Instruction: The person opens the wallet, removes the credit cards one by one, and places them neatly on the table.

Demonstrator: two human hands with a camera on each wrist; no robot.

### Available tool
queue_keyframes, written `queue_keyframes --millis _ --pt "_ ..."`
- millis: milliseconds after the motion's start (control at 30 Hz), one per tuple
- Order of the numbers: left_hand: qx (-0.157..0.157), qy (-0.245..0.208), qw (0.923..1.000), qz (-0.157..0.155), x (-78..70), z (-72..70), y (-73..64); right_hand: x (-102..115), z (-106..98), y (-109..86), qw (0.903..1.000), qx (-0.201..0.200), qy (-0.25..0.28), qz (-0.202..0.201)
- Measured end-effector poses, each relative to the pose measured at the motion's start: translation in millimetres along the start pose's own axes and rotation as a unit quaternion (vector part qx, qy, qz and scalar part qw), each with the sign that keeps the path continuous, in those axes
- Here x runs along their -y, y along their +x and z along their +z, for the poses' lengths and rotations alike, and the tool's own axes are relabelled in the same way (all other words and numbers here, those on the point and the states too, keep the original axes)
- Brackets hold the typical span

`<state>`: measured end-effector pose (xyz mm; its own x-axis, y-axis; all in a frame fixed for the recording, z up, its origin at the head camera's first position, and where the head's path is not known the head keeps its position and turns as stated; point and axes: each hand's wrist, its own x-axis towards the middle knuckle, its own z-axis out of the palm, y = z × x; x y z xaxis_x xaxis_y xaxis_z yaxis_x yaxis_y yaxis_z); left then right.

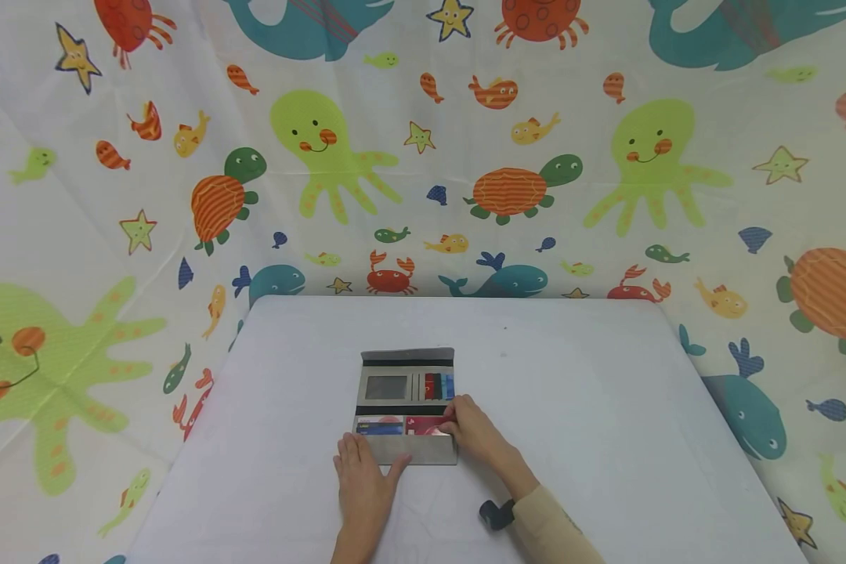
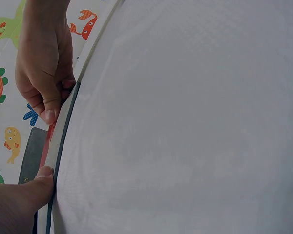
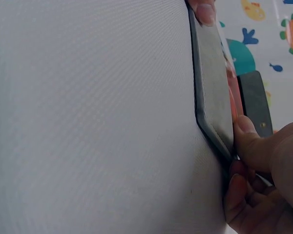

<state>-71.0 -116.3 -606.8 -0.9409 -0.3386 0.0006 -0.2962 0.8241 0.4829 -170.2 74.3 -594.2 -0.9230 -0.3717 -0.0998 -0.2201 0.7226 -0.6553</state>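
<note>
A grey wallet (image 1: 395, 450) lies unfolded on the white table, its flap to the back. A red card (image 1: 423, 424) and a blue-and-white card (image 1: 379, 428) stand side by side in its front pocket. My left hand (image 1: 363, 479) rests on the wallet's front left corner, fingers straight and thumb (image 2: 45, 173) spread along the front panel. At the right edge, my right hand (image 1: 481, 435) pinches the right end of the red card, fingers curled. In the right wrist view, the right hand (image 3: 271, 170) hides that card end.
More cards (image 1: 439, 386) sit in the wallet's back section beside a clear window (image 1: 386, 388). A dark rounded object (image 1: 497, 515) is at the right wrist. Behind the white table (image 1: 571, 392) hangs a cloth (image 1: 423, 219) printed with sea animals.
</note>
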Motion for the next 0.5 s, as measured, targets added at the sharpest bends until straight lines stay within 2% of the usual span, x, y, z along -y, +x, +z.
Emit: queue_keyframes --millis 300,500 --pt "-0.004 0.006 1.0000 0.003 -0.2 -0.3 1.4 0.1 -1.5 7.0 0.9990 -0.010 0.037 0.025" --pt "-0.002 0.005 1.0000 0.001 0.3 -0.3 0.4 -5.9 0.2 5.2 0.9985 -0.012 0.052 0.012"
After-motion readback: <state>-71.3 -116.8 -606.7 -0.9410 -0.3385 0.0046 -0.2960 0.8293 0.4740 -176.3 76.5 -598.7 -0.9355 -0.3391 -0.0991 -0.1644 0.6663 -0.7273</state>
